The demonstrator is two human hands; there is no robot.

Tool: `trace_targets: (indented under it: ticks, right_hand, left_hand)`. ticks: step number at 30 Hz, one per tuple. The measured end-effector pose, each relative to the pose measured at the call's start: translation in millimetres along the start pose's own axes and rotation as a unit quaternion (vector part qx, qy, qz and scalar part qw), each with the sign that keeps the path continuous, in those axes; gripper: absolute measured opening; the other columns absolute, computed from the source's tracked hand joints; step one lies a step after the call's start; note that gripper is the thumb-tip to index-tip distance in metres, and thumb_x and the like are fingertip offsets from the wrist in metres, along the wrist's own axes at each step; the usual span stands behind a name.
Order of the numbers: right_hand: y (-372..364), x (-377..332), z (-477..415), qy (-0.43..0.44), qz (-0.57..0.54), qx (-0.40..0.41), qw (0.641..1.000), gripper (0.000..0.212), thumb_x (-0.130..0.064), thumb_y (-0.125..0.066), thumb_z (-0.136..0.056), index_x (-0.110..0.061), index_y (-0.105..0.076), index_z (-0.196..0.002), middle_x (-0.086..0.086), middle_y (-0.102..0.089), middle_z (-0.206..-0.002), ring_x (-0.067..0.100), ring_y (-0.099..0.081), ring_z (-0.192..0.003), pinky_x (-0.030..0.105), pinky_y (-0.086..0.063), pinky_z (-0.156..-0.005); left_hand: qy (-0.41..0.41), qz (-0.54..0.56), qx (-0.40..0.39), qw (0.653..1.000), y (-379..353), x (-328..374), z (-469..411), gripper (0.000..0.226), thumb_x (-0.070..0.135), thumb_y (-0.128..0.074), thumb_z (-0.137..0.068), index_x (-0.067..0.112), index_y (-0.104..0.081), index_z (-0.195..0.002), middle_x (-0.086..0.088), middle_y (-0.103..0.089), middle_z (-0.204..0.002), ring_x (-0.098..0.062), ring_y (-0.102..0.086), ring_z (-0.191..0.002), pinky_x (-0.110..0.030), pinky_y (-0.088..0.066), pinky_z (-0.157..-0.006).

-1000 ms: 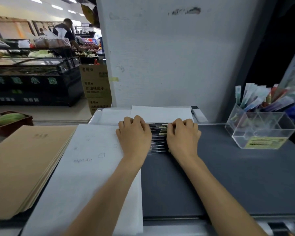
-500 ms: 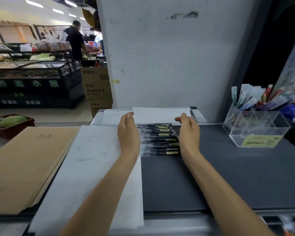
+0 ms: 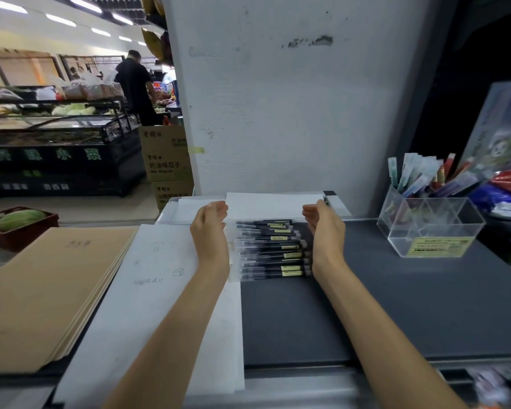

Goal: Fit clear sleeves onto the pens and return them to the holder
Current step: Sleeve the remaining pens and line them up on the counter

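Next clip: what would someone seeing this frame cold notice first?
A row of dark pens with yellow labels lies on the grey counter. It is bracketed by the left hand and right hand, both standing on edge, palms inward. At the right rear stands a clear holder with packets leaning out the back, and brown sheets fill the left side.

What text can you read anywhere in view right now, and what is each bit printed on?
"奶油味瓜子": on the middle cardboard box.
"小菜": green characters on the display counter, after two characters too blurred to read.
Too small to read: the yellow labels on the pens and the yellow label on the clear holder.
Illegible: handwriting on the white paper and the faint print on the brown envelopes.
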State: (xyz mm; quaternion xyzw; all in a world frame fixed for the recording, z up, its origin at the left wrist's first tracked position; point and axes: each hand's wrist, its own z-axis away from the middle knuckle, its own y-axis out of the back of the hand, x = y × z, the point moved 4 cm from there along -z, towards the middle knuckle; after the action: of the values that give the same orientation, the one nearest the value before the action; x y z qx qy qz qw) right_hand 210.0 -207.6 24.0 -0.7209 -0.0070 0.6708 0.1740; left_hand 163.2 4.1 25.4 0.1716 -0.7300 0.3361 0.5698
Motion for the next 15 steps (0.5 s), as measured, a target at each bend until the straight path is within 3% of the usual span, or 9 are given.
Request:
trace_targets:
  ticks: [3, 6, 8, 11, 13, 15]
  right_hand:
    - [5.4, -9.2, 10.4, 0.062, 0.051, -0.013, 0.997, 0.016, -0.025, -0.06, -0.1, -0.022, -0.075, -0.094, -0.015, -0.076, -0.095, -0.005, -0.068, -0.093, 0.014, -0.049, -0.079]
    - [11.3, -17.9, 28.4, 0.128, 0.155, -0.07, 0.977, 0.01, -0.023, -0.063, -0.1, -0.027, -0.07, -0.094, -0.013, -0.072, -0.092, -0.01, -0.064, -0.08, 0.006, -0.047, -0.06]
    - [16.8, -18.9, 44.5, 0.172, 0.221, -0.132, 0.951, 0.003, -0.031, -0.07, -0.096, -0.031, -0.068, -0.098, -0.012, -0.068, -0.107, -0.001, -0.064, -0.095, 0.013, -0.05, -0.072]
    - [31.7, -20.8, 68.0, 0.29, 0.369, -0.196, 0.861, 0.03, -0.047, -0.078, -0.084, -0.038, -0.065, -0.11, -0.019, -0.057, -0.118, 0.001, -0.048, -0.118, 0.009, -0.036, -0.097]
    - [39.3, -19.5, 77.8, 0.33, 0.441, -0.228, 0.803, 0.039, -0.05, -0.08, -0.081, -0.04, -0.064, -0.115, -0.017, -0.052, -0.122, 0.007, -0.045, -0.122, 0.022, -0.037, -0.106]
    - [43.3, -16.9, 80.3, 0.341, 0.484, -0.234, 0.772, 0.039, -0.047, -0.083, -0.081, -0.037, -0.066, -0.115, -0.012, -0.051, -0.124, 0.013, -0.044, -0.125, 0.035, -0.04, -0.109]
  left_hand:
    - [-0.014, -0.019, 0.008, 1.0, 1.6, 0.9, -1.0, 0.03, 0.022, -0.043, -0.106, 0.016, -0.072, -0.104, 0.0, -0.076, -0.109, -0.014, -0.07, -0.109, -0.032, -0.053, -0.095]
    - [-0.024, -0.034, -0.001, 0.999, 0.0, 0.8, 0.6, 0.027, 0.023, -0.045, -0.104, 0.017, -0.072, -0.102, 0.002, -0.076, -0.107, -0.014, -0.069, -0.108, -0.036, -0.054, -0.099]
    - [-0.032, -0.042, -0.001, 0.999, 0.0, 0.7, 1.0, 0.026, 0.025, -0.047, -0.101, 0.02, -0.071, -0.098, 0.002, -0.076, -0.106, -0.016, -0.069, -0.108, -0.038, -0.054, -0.1]
    - [-0.036, -0.033, 0.012, 0.999, 1.1, 3.2, 1.1, 0.025, 0.032, -0.047, -0.094, 0.023, -0.071, -0.091, 0.001, -0.076, -0.102, -0.018, -0.069, -0.105, -0.041, -0.054, -0.098]
    - [-0.034, -0.029, 0.018, 0.999, 1.3, 5.4, 1.7, 0.024, 0.032, -0.048, -0.094, 0.023, -0.07, -0.089, 0.001, -0.076, -0.1, -0.019, -0.07, -0.103, -0.043, -0.054, -0.096]
    - [-0.038, -0.036, 0.014, 0.999, 0.0, 7.4, 2.8, 0.023, 0.031, -0.049, -0.095, 0.023, -0.07, -0.089, 0.001, -0.075, -0.099, -0.019, -0.069, -0.102, -0.041, -0.053, -0.094]
